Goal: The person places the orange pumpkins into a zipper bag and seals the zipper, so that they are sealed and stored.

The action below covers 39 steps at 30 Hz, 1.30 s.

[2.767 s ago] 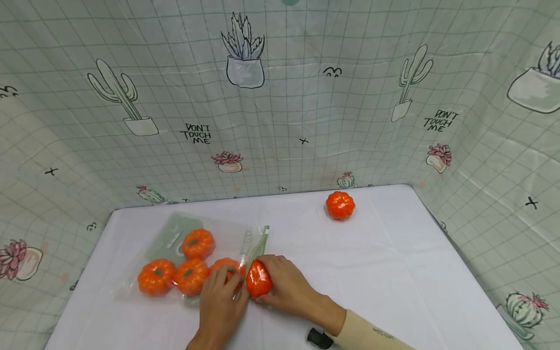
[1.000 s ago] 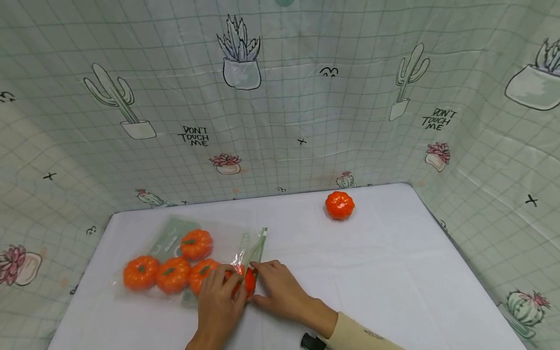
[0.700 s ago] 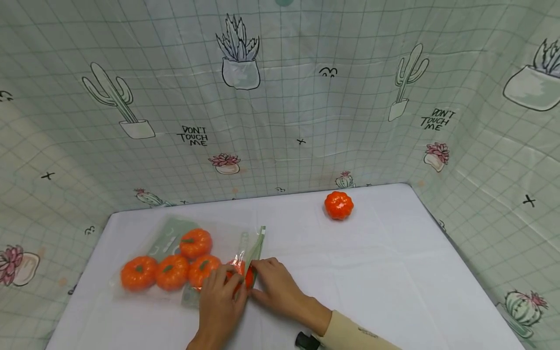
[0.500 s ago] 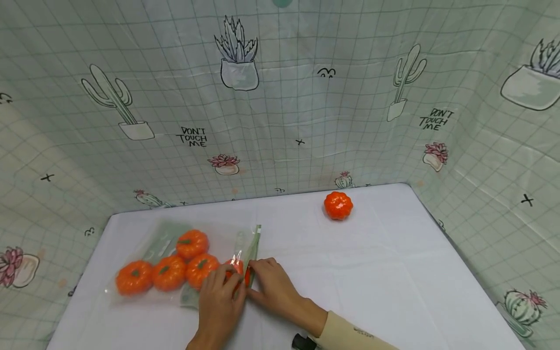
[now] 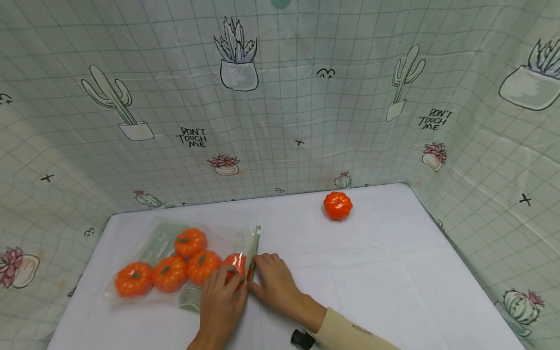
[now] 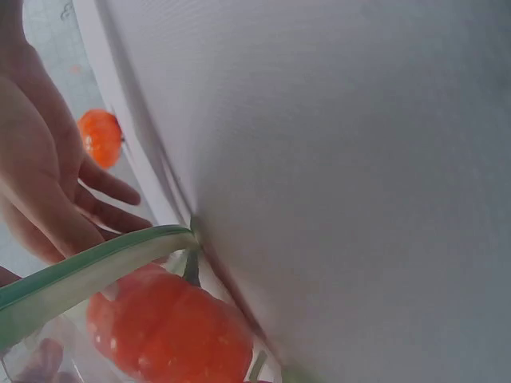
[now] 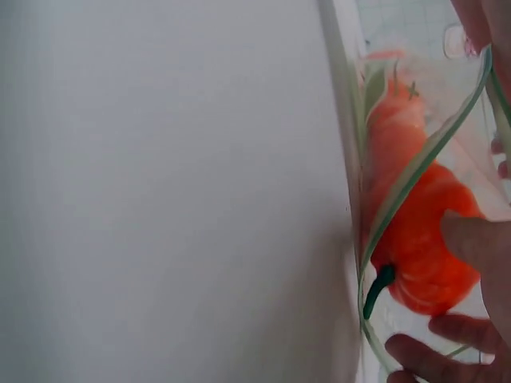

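Observation:
A clear zip bag (image 5: 223, 231) with a green strip along its mouth lies at the left of the table. Inside are several small orange pumpkins (image 5: 169, 273) with green stems. My left hand (image 5: 220, 301) holds the bag's mouth by its edge, the rim raised in the right wrist view. At this opening sits a red-orange pumpkin (image 7: 431, 239), partly hidden by my hands in the head view. My right hand (image 5: 282, 284) is against it, the thumb touching its side and the other fingers fairly straight. In the left wrist view the pumpkin (image 6: 172, 327) lies behind the green strip (image 6: 88, 267).
Another orange pumpkin (image 5: 338, 205) stands alone near the table's back edge, right of centre. A white cloth covers the table (image 5: 372, 272). A cactus-print curtain (image 5: 280, 107) rises behind and at both sides. A black object (image 5: 302, 339) is beside the right sleeve.
My right hand has moved left, carrying the red-orange pumpkin from outside the bag's mouth to inside it. The lower pumpkins in the bag have shifted left. The left hand has hardly moved.

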{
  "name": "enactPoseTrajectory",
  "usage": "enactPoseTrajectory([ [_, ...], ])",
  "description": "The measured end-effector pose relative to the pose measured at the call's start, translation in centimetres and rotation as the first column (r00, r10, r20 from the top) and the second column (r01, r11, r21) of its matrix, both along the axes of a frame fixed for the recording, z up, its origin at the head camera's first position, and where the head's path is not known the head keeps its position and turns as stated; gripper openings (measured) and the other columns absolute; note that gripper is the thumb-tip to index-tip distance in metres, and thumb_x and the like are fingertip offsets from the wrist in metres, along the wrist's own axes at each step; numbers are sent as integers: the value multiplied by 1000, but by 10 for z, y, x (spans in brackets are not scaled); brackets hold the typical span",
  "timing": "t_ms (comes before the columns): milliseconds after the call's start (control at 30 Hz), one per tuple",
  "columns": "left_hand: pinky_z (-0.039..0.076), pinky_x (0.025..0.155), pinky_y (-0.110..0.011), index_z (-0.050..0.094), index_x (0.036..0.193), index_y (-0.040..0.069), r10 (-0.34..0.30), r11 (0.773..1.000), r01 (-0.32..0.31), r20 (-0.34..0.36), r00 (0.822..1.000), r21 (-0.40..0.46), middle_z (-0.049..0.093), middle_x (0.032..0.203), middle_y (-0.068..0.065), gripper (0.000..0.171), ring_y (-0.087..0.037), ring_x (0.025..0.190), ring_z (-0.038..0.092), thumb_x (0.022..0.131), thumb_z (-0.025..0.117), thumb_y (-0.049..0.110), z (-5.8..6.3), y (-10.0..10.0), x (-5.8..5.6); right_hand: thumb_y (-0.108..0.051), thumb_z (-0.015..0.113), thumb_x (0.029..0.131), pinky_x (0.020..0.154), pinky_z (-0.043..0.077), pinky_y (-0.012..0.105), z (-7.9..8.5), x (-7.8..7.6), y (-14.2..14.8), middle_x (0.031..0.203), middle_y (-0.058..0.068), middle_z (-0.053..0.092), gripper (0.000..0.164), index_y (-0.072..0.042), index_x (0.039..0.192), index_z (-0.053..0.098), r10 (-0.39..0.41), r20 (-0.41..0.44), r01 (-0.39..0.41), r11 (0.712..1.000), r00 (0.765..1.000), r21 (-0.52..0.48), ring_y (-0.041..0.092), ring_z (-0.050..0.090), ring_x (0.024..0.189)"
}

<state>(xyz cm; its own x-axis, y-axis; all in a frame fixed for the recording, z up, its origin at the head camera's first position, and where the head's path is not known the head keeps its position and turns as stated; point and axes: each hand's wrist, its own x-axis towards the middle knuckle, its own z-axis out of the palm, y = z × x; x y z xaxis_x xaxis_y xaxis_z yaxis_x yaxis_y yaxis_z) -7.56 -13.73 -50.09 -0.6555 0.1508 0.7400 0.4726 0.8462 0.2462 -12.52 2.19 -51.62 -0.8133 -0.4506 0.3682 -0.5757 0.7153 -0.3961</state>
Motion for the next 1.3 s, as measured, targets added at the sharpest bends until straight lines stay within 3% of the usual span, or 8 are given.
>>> enactPoseTrajectory([
  [400,39,65,-36,75,85,9,-8,1000,8,4,1000,12,61,97,-6,10,-22,79,52,76,78,9,0,0,-1,-30,85,87,82,54,38,3,-5,-3,106,9,71,43,-5,119,70,-142,12,142,990,990,-5,26,64,97],
  [667,41,66,-37,73,84,10,0,1000,0,1,1000,9,61,96,-5,10,-22,79,52,76,78,9,1,0,-2,-27,84,87,75,51,34,1,-13,-7,92,6,68,27,-7,100,71,-195,10,196,980,981,-21,24,62,88],
  [800,42,67,-38,72,83,11,1,1000,-1,6,1000,7,61,95,-5,11,-22,79,53,75,80,8,1,0,-2,-29,84,87,74,51,35,0,-15,-6,89,6,67,26,-8,96,71,-212,14,212,977,977,-1,23,61,84],
  [1067,42,66,-37,72,81,11,6,1000,-6,9,1000,5,60,95,-5,11,-21,79,53,75,79,6,0,-1,0,-45,84,87,86,54,40,2,-12,17,105,7,68,45,-9,110,71,-177,-29,179,978,984,106,25,62,98],
  [1300,42,67,-37,72,81,11,14,1000,-14,38,999,0,61,97,-6,15,-22,82,54,72,83,5,0,-3,1,-42,86,87,92,53,44,10,-22,53,114,8,67,49,-7,118,69,-193,-73,201,971,979,131,30,62,106],
])
